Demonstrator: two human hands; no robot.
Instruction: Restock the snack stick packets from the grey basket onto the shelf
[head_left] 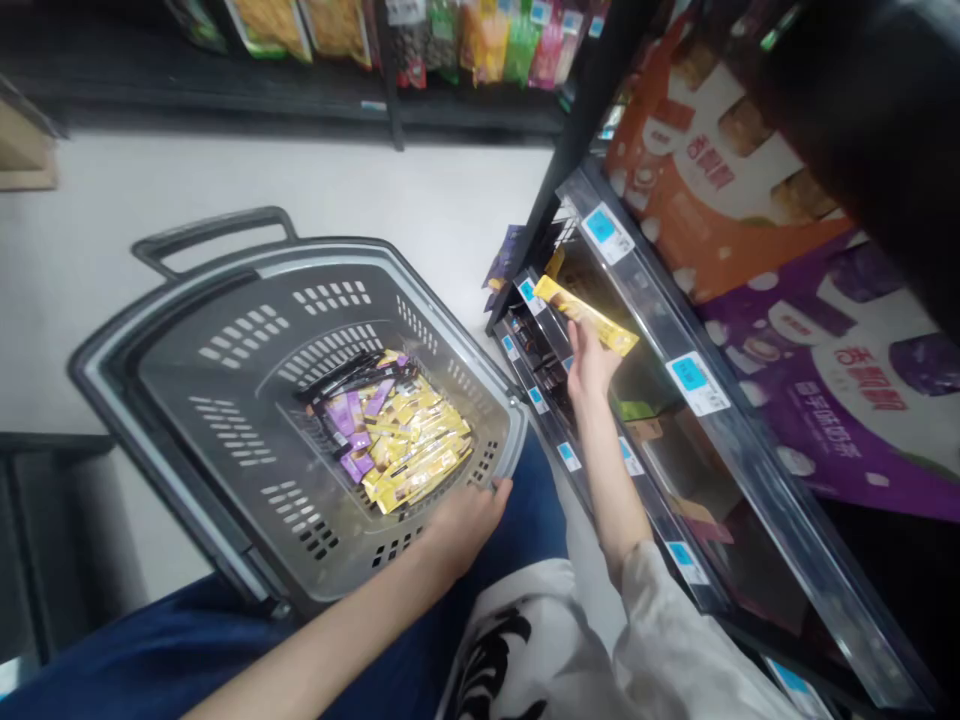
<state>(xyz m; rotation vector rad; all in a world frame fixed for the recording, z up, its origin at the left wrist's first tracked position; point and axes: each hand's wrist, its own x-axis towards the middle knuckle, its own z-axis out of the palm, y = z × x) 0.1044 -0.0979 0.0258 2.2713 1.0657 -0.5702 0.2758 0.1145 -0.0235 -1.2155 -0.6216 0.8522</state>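
Observation:
My right hand [590,368] is raised beside the shelf, its fingers closed on a long, slim yellow stick packet [581,312]. My left hand [469,522] is curled at the near right edge of a grey plastic shopping basket [187,375], gripping its rim. The basket tilts toward me against my legs. In its bottom lie many stick packets: yellow ones [420,425] on the right, purple ones [351,420] on the left, and black ones [349,375] at the back.
Black shelving [645,275] with blue-and-white price tags runs along the right. Large orange [720,170] and purple [847,370] cartons stand on its upper level. Bagged goods [517,45] line the far shelf. A dark purple packet [504,262] hangs near the rack's end.

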